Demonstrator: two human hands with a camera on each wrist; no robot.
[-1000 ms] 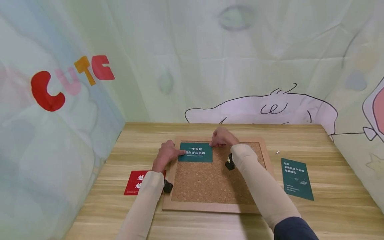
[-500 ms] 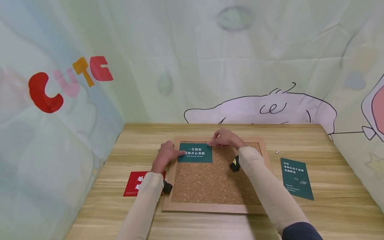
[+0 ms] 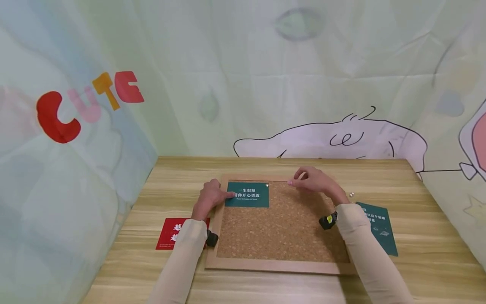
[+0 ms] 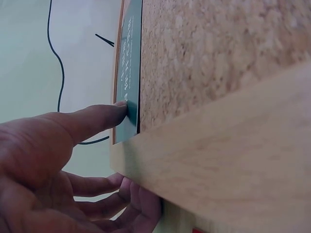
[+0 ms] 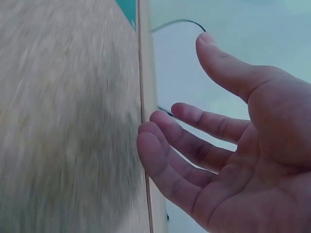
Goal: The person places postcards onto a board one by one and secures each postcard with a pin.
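Note:
In the head view, a dark green card point(image 3: 248, 200) with white writing lies at the upper left of a wood-framed cork board point(image 3: 281, 236). A small shiny pushpin point(image 3: 267, 185) shows at the card's top right corner. The thumb of my left hand point(image 3: 212, 197) presses on the card's left part. In the left wrist view its other fingers point(image 4: 99, 206) bend beside the frame's outer side. My right hand point(image 3: 313, 180) hovers over the board's upper right, and the right wrist view shows its thumb and fingers apart, nothing between them.
A red card point(image 3: 167, 233) lies left of the board, partly under the left sleeve point(image 3: 182, 257). Right of it, another green card point(image 3: 385, 230) is partly covered by the right sleeve point(image 3: 379, 264). Small shiny pieces point(image 3: 351, 194) lie on the wooden table point(image 3: 265, 289).
My right hand has left the card's top right corner and moved right, its fingers loosening. The pushpin there now shows uncovered. My left hand stays in place.

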